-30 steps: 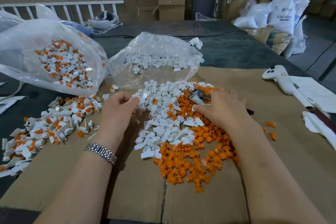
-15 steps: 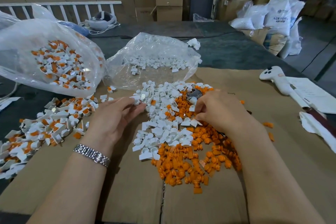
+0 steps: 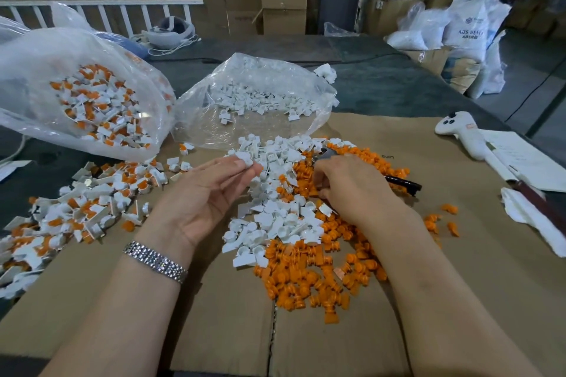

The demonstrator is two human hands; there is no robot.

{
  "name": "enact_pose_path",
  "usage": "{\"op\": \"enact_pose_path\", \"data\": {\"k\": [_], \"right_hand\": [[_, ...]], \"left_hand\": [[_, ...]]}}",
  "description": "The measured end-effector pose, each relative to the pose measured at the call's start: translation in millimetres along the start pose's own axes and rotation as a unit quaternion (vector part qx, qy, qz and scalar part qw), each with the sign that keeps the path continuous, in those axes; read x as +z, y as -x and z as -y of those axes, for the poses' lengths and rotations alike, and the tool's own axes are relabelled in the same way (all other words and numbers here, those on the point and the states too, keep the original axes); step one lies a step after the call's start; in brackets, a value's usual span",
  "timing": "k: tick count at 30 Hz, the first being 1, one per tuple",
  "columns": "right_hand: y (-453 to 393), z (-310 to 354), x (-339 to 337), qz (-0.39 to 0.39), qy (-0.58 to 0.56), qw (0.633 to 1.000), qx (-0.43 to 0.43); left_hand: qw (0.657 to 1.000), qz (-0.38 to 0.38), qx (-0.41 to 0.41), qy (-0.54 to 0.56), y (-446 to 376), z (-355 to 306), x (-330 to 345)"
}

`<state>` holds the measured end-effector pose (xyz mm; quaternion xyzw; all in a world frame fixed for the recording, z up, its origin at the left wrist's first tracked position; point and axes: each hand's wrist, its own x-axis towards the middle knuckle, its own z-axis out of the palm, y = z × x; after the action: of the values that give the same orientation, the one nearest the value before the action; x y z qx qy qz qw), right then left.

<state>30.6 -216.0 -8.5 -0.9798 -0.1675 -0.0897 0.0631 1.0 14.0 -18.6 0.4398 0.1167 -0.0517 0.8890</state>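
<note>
Two clear plastic bags lie open on the counter [image 3: 382, 86] beyond my hands. The big bag [image 3: 46, 70] on the left holds white pieces with orange parts fitted in, and its left side runs out of frame. The smaller bag [image 3: 260, 70] in the middle holds only white pieces, spread thin along its far side. In front of the bags a cardboard sheet [image 3: 214, 330] carries the loose stock. A heap of white pieces [image 3: 275, 214] sits at the centre, a heap of orange plugs [image 3: 306, 278] lies beside and below it, and a pile of fitted pieces [image 3: 85, 202] spills from the big bag's mouth to the left edge, where it is cut off.

My left hand [image 3: 208, 199], with a metal watch [image 3: 156, 260] at the wrist, is turned palm up. Its fingertips pinch one white piece [image 3: 243, 159] just above the top edge of the white heap.

My right hand [image 3: 352, 187] is apart from it, knuckles up, fingers curled down where white and orange meet. Pliers [image 3: 404, 185] lie under it, with only the metal nose and a black handle end showing. I cannot tell whether the fingers grip the pliers, a plug or nothing at all.

A white controller [image 3: 456, 128] and some papers [image 3: 526, 162] lie far right, the papers partly cut off.
</note>
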Motion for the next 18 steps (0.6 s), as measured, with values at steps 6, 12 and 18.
{"op": "enact_pose_path", "data": {"k": [6,12,18], "right_hand": [[0,0,-5,-0.018,-0.030,0.999,-0.008],[1,5,-20,-0.073,-0.287,0.955,-0.003],[8,12,-29,-0.016,-0.445,0.895,-0.031]], "left_hand": [[0.999,0.007,-0.015,0.027,5,3,6],[0.998,0.043,-0.030,0.024,9,5,13],[0.996,0.080,-0.038,0.008,10,8,16]]}}
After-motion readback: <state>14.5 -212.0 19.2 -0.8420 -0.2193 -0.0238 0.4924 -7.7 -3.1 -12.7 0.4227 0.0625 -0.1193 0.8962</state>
